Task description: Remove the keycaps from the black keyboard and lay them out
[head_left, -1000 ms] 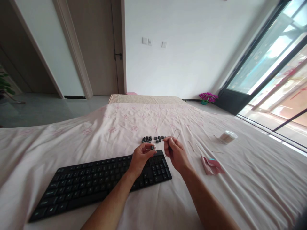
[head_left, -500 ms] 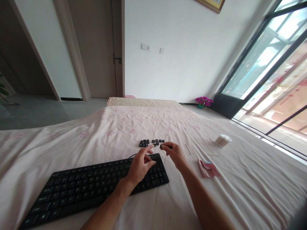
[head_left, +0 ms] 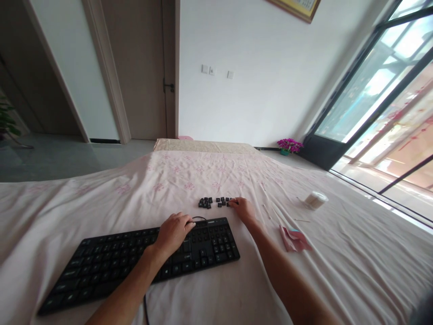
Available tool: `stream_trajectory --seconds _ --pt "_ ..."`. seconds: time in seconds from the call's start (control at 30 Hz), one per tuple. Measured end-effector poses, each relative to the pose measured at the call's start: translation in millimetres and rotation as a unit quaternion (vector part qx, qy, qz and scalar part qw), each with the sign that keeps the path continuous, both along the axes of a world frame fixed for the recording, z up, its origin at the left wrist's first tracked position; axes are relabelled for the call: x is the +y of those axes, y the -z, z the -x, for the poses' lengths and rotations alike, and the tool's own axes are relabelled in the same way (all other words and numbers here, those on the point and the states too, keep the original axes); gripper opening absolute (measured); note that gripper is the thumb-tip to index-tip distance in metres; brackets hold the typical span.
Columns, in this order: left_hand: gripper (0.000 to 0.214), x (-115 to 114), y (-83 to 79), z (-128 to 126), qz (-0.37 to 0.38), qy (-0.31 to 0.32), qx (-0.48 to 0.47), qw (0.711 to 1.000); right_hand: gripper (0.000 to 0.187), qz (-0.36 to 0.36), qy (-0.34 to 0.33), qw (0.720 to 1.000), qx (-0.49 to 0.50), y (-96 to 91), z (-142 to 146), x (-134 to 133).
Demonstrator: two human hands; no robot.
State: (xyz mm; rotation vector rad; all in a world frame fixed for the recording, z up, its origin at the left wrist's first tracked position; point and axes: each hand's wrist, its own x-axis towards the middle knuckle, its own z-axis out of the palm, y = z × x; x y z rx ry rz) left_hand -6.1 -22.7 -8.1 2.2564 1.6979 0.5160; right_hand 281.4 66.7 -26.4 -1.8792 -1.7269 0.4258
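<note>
A black keyboard (head_left: 111,266) lies on a bed covered with a pale pink sheet (head_left: 209,176). My left hand (head_left: 174,232) rests palm down on the keyboard's far edge, fingers loosely bent over the keys, holding nothing. Beyond the keyboard, several loose black keycaps (head_left: 214,202) lie in a short row on the sheet. My right hand (head_left: 241,208) reaches to the right end of that row. Its fingers are drawn together at the keycaps, and what they pinch is hidden.
Right of my right arm lie a folded pink piece (head_left: 293,238), thin white sticks (head_left: 269,211) and a small white roll (head_left: 314,199). A pot of purple flowers (head_left: 289,145) stands on the floor by the glass door (head_left: 372,104). A wooden door (head_left: 142,67) is behind.
My left hand dropped from the air in front of me onto the keyboard, letting go of the keycap it pinched. My right hand moved forward and down to the row of keycaps.
</note>
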Motion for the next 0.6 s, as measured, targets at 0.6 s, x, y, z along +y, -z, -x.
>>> stream_trajectory --seconds 0.6 --pt "0.015 -14 -17.5 -10 -0.045 -0.014 -0.002 0.999 0.048 -0.055 -0.178 0.979 0.084 -56.8 11 -90"
